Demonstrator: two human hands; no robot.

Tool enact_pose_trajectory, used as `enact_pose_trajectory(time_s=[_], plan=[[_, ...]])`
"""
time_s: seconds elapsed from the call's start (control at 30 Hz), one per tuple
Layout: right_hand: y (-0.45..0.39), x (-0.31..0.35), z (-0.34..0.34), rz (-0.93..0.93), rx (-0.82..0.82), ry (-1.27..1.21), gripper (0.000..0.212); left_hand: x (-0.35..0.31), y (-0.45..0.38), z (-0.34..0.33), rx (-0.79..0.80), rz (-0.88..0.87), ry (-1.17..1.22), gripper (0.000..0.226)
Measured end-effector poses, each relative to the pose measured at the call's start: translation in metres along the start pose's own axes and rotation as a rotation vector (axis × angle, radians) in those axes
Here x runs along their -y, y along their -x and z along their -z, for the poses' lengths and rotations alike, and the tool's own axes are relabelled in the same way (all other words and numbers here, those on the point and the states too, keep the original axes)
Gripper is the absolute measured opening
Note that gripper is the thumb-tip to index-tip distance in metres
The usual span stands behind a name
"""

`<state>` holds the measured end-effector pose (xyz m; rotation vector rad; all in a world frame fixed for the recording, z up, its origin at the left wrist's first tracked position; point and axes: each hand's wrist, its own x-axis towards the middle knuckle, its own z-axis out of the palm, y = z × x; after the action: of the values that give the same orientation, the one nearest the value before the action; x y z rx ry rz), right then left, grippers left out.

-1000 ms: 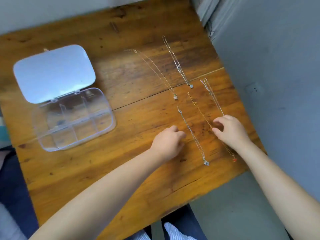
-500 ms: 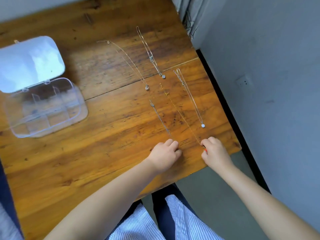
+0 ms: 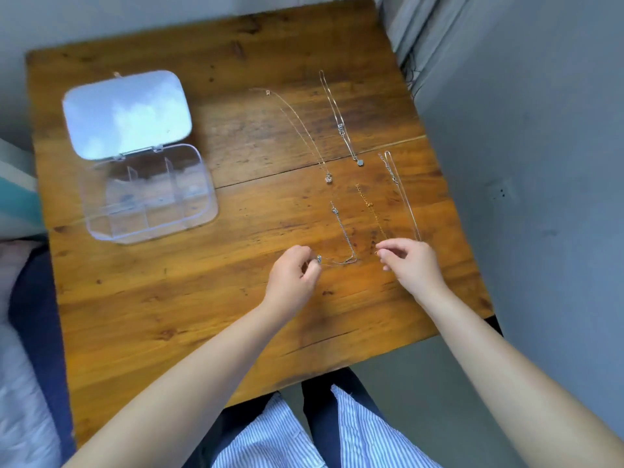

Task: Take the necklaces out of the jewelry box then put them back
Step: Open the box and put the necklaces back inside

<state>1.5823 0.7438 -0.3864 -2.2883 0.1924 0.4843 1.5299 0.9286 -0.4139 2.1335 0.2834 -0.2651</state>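
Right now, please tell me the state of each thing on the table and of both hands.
Jewelry box: lid open, compartments look empty.
Silver necklace: near end pulled sideways, pinched by left hand.
Gold necklace: near end at right hand fingertips.
Three other necklaces: lying straight, untouched.
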Motion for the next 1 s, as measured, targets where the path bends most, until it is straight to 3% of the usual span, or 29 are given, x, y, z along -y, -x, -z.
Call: enact_pose_trajectory(time_s=[0.27, 0.43, 0.67, 0.8, 1.0], plan=[[-0.001, 0.165, -0.043, 0.274, 0.074, -0.592, 0.021, -0.011, 0.007, 0.160, -0.354, -0.116, 0.462, 0.019], [-0.003, 0.244, -0.078, 0.363, 0.163, -0.808, 0.031, 0.012, 0.010, 0.246, -0.512, -0.177, 0.491, 0.027], [-0.015, 0.300, -0.153, 0.335, 0.317, -0.944, 0.033, 0.054, 0.008, 0.306, -0.629, -0.149, 0.594, 0.023], [-0.028, 0.319, -0.180, 0.277, 0.392, -0.974, 0.031, 0.064, -0.005, 0.328, -0.714, -0.149, 0.720, 0.036], [-0.046, 0.316, -0.196, 0.261, 0.326, -0.883, 0.029, 0.067, -0.028, 0.336, -0.610, -0.164, 0.838, 0.031]])
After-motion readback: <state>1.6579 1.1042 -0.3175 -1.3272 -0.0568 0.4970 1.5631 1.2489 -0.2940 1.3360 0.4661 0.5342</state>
